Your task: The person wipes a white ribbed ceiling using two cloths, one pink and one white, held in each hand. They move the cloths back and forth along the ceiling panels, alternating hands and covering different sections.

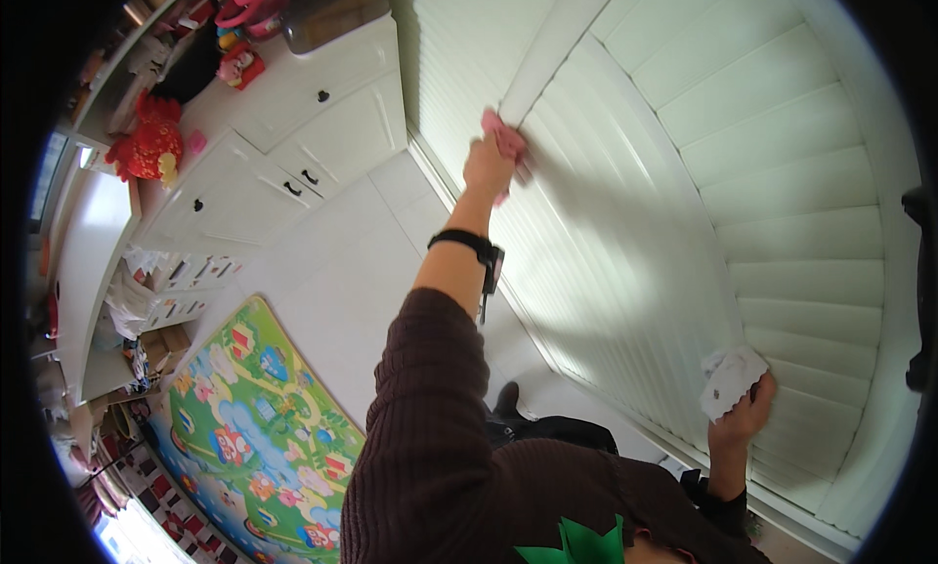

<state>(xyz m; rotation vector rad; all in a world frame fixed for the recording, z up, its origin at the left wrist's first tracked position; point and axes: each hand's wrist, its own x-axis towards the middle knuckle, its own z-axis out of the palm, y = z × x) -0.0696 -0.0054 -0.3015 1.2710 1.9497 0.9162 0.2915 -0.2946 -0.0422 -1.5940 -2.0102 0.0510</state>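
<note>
My left hand [489, 165] is stretched out far forward, closed around a pink cloth [507, 138]. The cloth is slightly blurred and lies at the pale upright strip [538, 69] between two ribbed white panels [586, 220]. A black band with a small device is on that wrist. Low at the right, my right hand [744, 414] grips a crumpled white cloth [733, 381] with a small dark mark on it. This cloth is by the edge between the ribbed panel and the white slatted surface [799, 242]; whether it presses on them I cannot tell.
White cabinets [333, 99] with dark handles stand at the upper left, with a red plush toy [152, 141] and a clear-lidded box [333, 15] on top. A colourful play mat [271, 417] lies on the pale tiled floor [330, 264]. A floor track [542, 344] runs along the panels.
</note>
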